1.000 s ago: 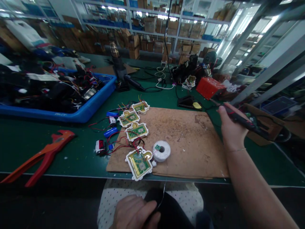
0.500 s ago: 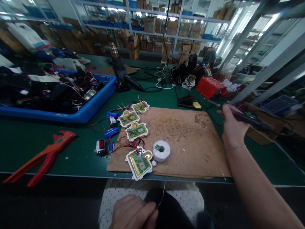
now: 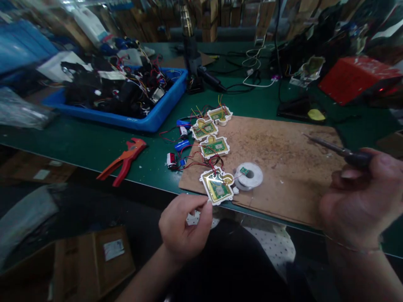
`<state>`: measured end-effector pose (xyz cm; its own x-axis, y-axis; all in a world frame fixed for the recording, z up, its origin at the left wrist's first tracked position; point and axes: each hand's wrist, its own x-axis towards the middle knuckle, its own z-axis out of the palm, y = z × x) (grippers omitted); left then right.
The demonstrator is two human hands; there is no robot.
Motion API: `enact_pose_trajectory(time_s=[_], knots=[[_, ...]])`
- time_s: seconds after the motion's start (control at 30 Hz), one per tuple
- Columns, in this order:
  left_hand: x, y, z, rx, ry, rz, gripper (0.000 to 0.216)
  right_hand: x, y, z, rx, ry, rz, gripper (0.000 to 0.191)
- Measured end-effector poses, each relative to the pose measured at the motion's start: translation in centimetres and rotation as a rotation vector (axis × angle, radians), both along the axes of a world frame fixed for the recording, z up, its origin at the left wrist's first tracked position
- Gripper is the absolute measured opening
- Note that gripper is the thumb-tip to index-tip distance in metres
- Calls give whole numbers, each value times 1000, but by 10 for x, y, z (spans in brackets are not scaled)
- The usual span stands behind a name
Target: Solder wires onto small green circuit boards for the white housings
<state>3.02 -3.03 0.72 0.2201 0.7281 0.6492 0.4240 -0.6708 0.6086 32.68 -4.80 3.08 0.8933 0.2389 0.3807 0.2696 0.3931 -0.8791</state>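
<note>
My right hand (image 3: 362,197) is wrapped around a soldering iron (image 3: 333,147), its metal tip pointing left above the brown board (image 3: 277,155). My left hand (image 3: 187,226) is at the table's front edge, thumb and forefinger pinched at the lower left corner of the nearest circuit board in a white case (image 3: 217,186). Whether a thin wire is also between those fingers is hidden. Just right of that case, a white roll of solder wire (image 3: 253,180) lies flat with a tiny green circuit board (image 3: 244,170) on top. Red and black wires run from the case.
Several more cased boards (image 3: 215,147) lie behind, beside blue cylinders (image 3: 181,145). Red-orange cutters (image 3: 124,161) lie left. A blue tray (image 3: 126,122) of parts, a heat gun (image 3: 192,58), a black stand with a yellow sponge (image 3: 316,115) and a red box (image 3: 355,79) stand behind.
My left hand has risen from my lap, where it held a thin wire, to the nearest case's corner. My right hand has brought the soldering iron nearer to me. The view has turned left and down.
</note>
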Motion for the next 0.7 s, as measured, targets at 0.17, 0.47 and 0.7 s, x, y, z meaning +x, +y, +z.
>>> enact_pose_trajectory(time_s=[0.17, 0.47, 0.7], knots=[[15, 12, 5, -11, 58, 136, 20, -22, 6, -14, -2, -9, 8, 12], [49, 21, 10, 43, 227, 150, 16, -30, 3, -21, -51, -48, 40, 8], [53, 29, 20, -161, 95, -86, 15, -39, 3, -14, -154, -88, 102, 14]])
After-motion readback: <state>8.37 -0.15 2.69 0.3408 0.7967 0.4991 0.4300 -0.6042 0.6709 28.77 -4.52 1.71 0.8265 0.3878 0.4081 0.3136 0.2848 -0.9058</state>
